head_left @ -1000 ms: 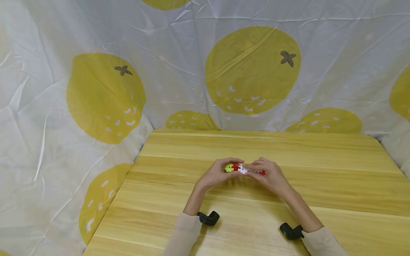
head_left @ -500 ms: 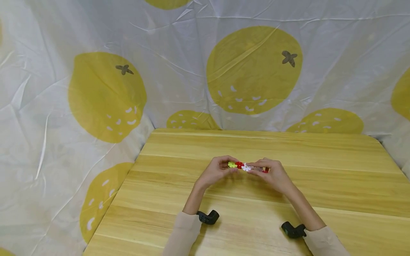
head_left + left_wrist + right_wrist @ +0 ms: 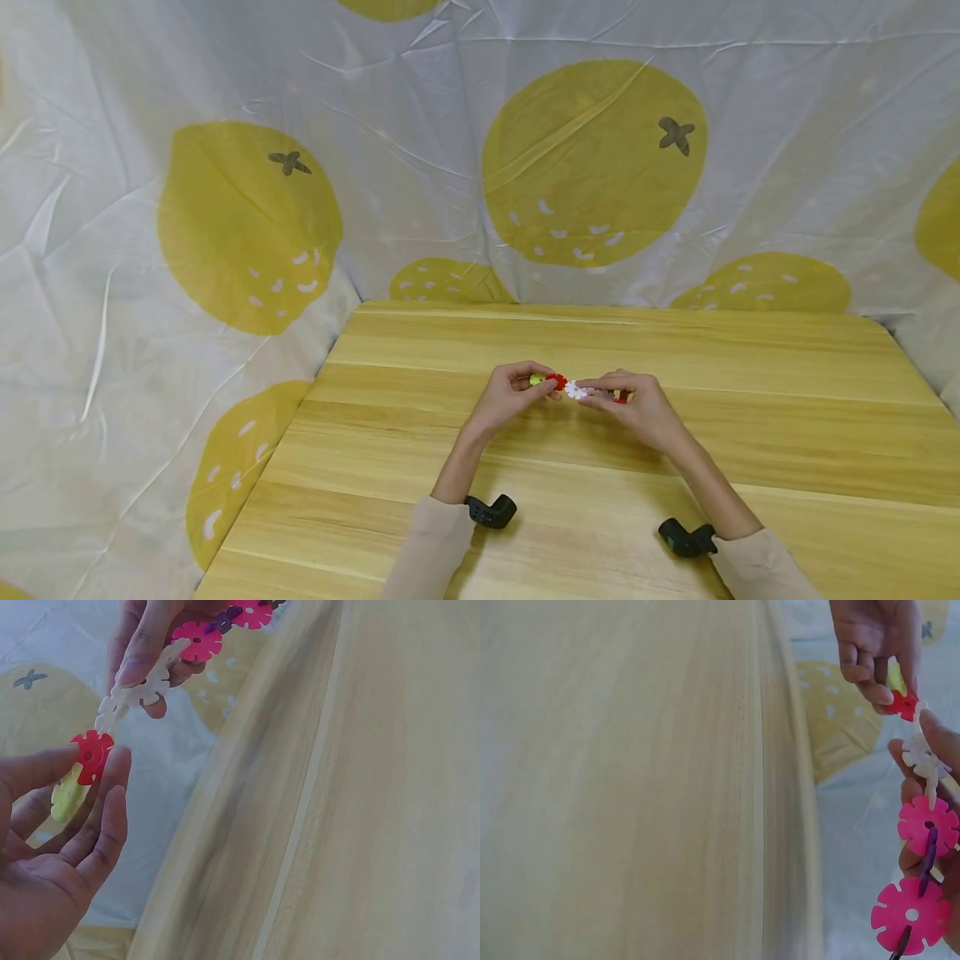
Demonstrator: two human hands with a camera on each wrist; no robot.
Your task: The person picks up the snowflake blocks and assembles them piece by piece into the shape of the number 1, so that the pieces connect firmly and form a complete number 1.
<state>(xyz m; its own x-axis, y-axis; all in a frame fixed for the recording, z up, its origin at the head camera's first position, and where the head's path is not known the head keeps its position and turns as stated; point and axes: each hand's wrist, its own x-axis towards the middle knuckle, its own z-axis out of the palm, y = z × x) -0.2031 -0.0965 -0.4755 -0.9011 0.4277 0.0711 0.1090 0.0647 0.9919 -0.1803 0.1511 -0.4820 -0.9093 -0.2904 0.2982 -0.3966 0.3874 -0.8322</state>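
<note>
My left hand (image 3: 510,397) pinches a red notched snowflake disc (image 3: 91,755) between thumb and fingers. Slotted to that disc is a yellow-green one (image 3: 69,793), partly hidden by the fingers. The right hand (image 3: 636,408) grips white notched discs (image 3: 146,688) in the middle of a linked chain. At its left end, the white part meets the red disc's edge. Beyond the right fingers the chain runs on with a pink disc (image 3: 928,823), a purple disc seen edge-on (image 3: 928,862), another pink disc (image 3: 909,916) and a dark brown one (image 3: 901,943).
Both hands are above a wooden table (image 3: 600,492). A white cloth with printed yellow fruit (image 3: 592,167) hangs behind and at the left. Black wrist-worn devices (image 3: 491,511) stick out from both cuffs.
The discs first shifted slightly right with both hands. Since then my left hand has moved a little up and left, its thumb now over the red disc, and the yellow-green disc shows less.
</note>
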